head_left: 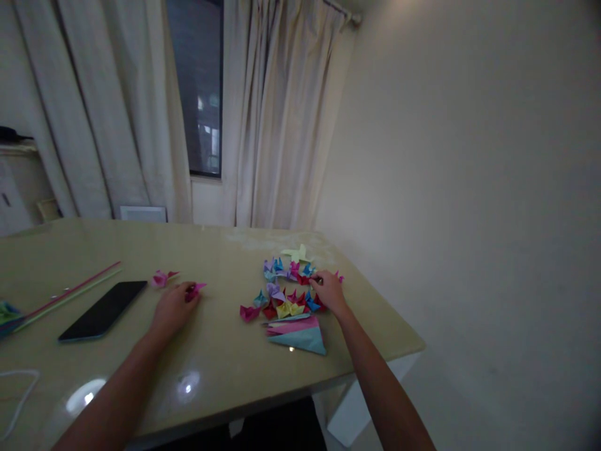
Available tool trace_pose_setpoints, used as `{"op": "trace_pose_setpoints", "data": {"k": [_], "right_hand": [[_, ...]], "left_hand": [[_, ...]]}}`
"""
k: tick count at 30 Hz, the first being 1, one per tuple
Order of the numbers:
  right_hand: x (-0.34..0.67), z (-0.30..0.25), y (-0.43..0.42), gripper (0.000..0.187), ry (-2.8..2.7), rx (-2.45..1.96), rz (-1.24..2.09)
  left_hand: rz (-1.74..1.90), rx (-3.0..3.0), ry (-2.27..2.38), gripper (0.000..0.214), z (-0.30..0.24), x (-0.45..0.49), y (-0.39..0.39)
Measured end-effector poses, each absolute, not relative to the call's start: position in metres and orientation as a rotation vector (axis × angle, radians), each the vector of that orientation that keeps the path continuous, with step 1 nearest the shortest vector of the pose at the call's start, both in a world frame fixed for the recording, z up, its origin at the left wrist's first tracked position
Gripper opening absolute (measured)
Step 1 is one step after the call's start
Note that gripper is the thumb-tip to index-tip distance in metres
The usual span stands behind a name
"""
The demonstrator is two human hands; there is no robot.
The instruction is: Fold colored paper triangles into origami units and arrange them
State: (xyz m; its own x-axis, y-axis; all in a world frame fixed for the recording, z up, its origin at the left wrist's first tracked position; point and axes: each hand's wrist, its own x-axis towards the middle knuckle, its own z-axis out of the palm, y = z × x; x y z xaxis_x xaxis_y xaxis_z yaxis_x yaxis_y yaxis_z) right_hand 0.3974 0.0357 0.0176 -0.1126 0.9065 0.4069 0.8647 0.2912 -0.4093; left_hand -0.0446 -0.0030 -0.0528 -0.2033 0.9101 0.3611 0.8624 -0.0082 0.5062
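My left hand (171, 308) rests on the beige table (220, 351), fingers curled round a small magenta folded paper piece (194, 290). A pink folded paper flower (161, 278) lies just beyond it. My right hand (328, 292) reaches into a cluster of several coloured origami flowers (286, 294), its fingertips pinched at the pieces on the cluster's right side; what they hold is hidden. Folded pink and teal paper sheets (300, 333) lie in front of the cluster. A pale yellow-green folded paper shape (297, 254) lies behind it.
A black phone (103, 310) lies flat left of my left hand. Thin pink and green sticks (70, 294) run diagonally beside it. A white cord (19, 391) lies at the near left edge. The wall is close on the right; curtains and a dark window stand behind.
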Motion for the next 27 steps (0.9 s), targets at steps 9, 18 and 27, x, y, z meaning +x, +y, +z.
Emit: {"op": "trace_pose_setpoints", "data": {"k": [9, 18, 27], "right_hand": [[0.381, 0.023, 0.04, 0.013, -2.225, -1.633, 0.06], [0.287, 0.046, 0.0, 0.012, -2.243, -1.219, 0.204], [0.192, 0.035, 0.015, 0.013, -2.013, -1.064, 0.807]], "left_hand": [[1.366, 1.675, 1.78, 0.053, -0.029, -0.026, -0.01], [1.626, 1.449, 1.263, 0.061, -0.004, 0.004, -0.023], [1.738, 1.727, 1.255, 0.05, -0.02, 0.017, -0.021]]}}
